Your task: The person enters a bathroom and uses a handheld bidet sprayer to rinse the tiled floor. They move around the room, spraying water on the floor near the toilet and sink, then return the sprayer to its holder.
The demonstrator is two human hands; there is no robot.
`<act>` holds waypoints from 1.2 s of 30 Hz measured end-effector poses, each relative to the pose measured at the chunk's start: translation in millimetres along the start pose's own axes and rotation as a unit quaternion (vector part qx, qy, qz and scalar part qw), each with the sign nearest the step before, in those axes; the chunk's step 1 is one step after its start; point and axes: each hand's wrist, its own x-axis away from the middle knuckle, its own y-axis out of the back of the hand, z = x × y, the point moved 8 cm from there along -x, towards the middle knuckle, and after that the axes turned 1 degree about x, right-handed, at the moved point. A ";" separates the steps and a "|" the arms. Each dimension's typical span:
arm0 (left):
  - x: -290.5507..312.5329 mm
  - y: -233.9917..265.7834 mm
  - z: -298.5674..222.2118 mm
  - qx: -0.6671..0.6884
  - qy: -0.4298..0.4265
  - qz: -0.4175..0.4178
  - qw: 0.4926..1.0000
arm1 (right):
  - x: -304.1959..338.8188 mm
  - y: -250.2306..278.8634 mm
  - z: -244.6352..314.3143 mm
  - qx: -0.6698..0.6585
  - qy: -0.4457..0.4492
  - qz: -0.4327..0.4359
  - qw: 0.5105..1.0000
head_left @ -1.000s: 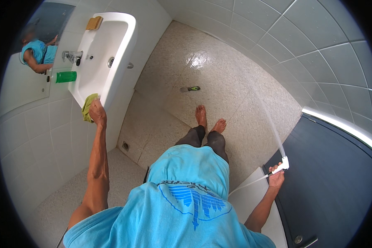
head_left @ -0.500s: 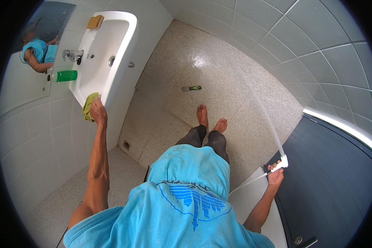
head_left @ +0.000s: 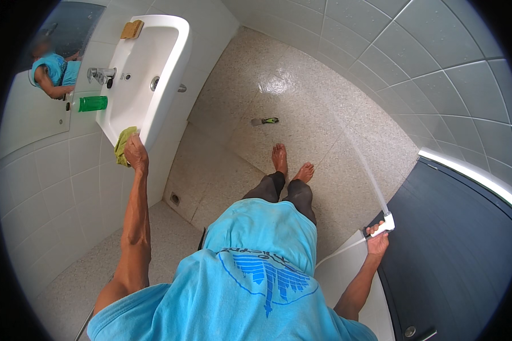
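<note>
My left hand (head_left: 136,152) is closed at the near corner of the white washbasin (head_left: 183,42), pressed against a crumpled olive-green cloth (head_left: 122,146) draped over the rim. Some of its fingertips are hidden. On the right, my right hand (head_left: 378,241) wraps round a white handheld sprayer (head_left: 388,223), whose pale hose (head_left: 347,246) runs down beside me. A water jet (head_left: 362,154) leaves the nozzle and arcs toward the far floor. Ahead of my bare feet (head_left: 293,163) lies a scraper (head_left: 265,121) with a green and black handle.
On the basin stand a green bottle (head_left: 91,103), a chrome tap (head_left: 101,74) and a tan sponge or brush (head_left: 132,29). A mirror (head_left: 37,113) hangs at left. The speckled floor (head_left: 222,131) has a drain (head_left: 174,199) and a wet shine. A dark door (head_left: 455,238) is at right.
The sprayer and my right hand have shifted slightly left, and the jet has swung a little left with them. My left hand stays at the basin's corner.
</note>
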 end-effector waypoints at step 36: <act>-1.8 -1.1 7.0 -0.005 0.005 0.004 1.000 | -22.2 3.0 -32.8 0.074 -0.106 -0.001 0.992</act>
